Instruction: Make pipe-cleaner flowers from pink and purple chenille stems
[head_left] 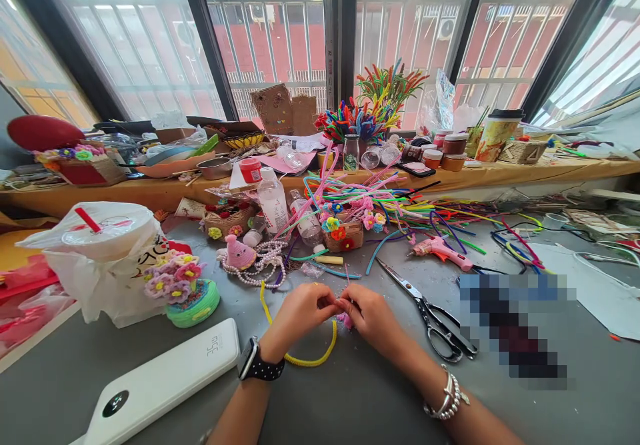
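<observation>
My left hand, with a watch on the wrist, and my right hand, with bracelets, meet above the grey table. Both are closed in a pinch, fingertips together, on a pink fuzzy pipe cleaner. A purplish-pink bunch of it shows below the fingers, and a thin end sticks up between the hands; the part inside the pinch is hidden. A yellow pipe cleaner curves on the table under my left hand. To the right of my right hand lie black-handled scissors, slightly apart at the blades.
A white power bank lies left, near a green pot of fuzzy flowers and a bagged drink cup. Ahead are pearl beads, plastic bottles and loose pipe cleaners. A pink glue gun rests right.
</observation>
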The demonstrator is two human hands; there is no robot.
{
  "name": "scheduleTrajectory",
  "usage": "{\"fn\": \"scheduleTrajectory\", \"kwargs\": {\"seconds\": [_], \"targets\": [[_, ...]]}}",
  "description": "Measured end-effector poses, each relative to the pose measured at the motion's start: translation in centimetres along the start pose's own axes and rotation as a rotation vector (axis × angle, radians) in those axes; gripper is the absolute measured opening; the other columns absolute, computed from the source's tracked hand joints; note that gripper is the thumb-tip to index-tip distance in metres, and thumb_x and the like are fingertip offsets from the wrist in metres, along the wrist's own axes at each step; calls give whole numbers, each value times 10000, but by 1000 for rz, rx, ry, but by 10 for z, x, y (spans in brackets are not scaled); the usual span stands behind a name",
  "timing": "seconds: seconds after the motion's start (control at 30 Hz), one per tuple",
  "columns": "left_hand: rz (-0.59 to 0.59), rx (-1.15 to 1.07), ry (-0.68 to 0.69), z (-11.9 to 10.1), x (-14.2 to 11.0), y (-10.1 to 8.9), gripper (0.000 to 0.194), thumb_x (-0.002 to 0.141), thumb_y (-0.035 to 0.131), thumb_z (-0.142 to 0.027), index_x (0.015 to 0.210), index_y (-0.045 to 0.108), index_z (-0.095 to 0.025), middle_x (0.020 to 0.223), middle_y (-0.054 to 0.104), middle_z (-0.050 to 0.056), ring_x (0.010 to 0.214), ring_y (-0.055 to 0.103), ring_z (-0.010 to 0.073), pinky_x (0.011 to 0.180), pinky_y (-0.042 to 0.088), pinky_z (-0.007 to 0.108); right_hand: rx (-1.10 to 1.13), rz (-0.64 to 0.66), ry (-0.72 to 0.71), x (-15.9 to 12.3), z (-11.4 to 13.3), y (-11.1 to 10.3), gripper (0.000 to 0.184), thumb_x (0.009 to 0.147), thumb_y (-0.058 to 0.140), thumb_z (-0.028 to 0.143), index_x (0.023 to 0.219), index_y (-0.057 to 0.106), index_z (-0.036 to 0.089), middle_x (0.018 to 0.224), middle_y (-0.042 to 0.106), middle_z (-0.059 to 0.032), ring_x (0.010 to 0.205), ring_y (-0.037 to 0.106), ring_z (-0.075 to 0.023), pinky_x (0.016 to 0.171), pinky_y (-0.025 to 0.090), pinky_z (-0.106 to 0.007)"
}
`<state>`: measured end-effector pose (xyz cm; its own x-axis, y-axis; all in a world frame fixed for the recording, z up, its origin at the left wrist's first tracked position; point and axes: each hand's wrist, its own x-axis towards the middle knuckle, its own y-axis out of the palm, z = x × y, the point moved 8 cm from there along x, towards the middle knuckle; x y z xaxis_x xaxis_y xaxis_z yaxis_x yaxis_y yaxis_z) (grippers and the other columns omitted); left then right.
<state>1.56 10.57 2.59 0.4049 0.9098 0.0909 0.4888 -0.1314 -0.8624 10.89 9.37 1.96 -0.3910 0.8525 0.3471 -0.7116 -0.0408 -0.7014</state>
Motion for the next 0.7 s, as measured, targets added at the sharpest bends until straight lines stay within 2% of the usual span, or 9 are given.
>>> {"fn": "scheduleTrajectory", "kwargs": {"seconds": [0.17, 0.3, 0.4, 0.47, 0.53, 0.63, 0.7], "targets": [[5, 143, -49, 7, -3, -6, 125, 703, 528, -272, 699, 635, -206, 703, 647, 8, 656, 562, 155, 555, 356, 214, 118, -57, 62, 3, -8, -8, 234, 846, 366, 244, 665, 493, 166, 618, 521, 3, 588, 470, -116, 548, 345, -202], [9, 246, -85, 12, -3, -7, 232, 694, 534, -185, 903, 613, -249, 875, 650, 22, 740, 582, 179, 607, 372, 242, 158, -55, 67, 3, -9, -9, 242, 853, 354, 241, 663, 483, 166, 616, 517, 6, 591, 468, -113, 548, 346, -201], [7, 273, -79, 9, -2, -8, 113, 702, 546, -265, 753, 636, -217, 754, 653, 24, 700, 579, 186, 573, 367, 243, 124, -51, 54, 3, -9, -8, 248, 858, 348, 235, 658, 479, 167, 626, 509, 5, 612, 468, -116, 560, 343, -203], [-23, 235, -52, 4, -2, -9, 160, 696, 552, -342, 677, 618, -197, 669, 631, 16, 655, 567, 175, 553, 361, 235, 78, -49, 42, 3, -9, -7, 246, 855, 358, 226, 649, 478, 166, 636, 501, 3, 632, 465, -122, 572, 342, -209], [-63, 130, 9, -3, -1, -11, 204, 684, 560, -383, 735, 606, -191, 684, 620, 8, 646, 556, 154, 562, 366, 221, 36, -41, 23, 3, -7, -5, 229, 851, 373, 221, 661, 488, 166, 665, 501, -4, 665, 464, -130, 595, 346, -217], [-59, -3, 95, -10, 0, -7, 198, 714, 534, -364, 786, 608, -194, 731, 624, 3, 655, 546, 132, 573, 365, 201, 15, -16, -21, 2, -2, -2, 201, 851, 381, 228, 711, 514, 169, 738, 506, -18, 728, 464, -139, 649, 358, -231], [-24, -19, 106, -11, 0, -3, 174, 738, 510, -326, 736, 622, -193, 686, 627, -3, 619, 533, 125, 547, 352, 197, 18, -8, -44, 1, 0, -2, 199, 854, 377, 230, 730, 521, 171, 765, 498, -23, 751, 461, -141, 670, 363, -235]]}}
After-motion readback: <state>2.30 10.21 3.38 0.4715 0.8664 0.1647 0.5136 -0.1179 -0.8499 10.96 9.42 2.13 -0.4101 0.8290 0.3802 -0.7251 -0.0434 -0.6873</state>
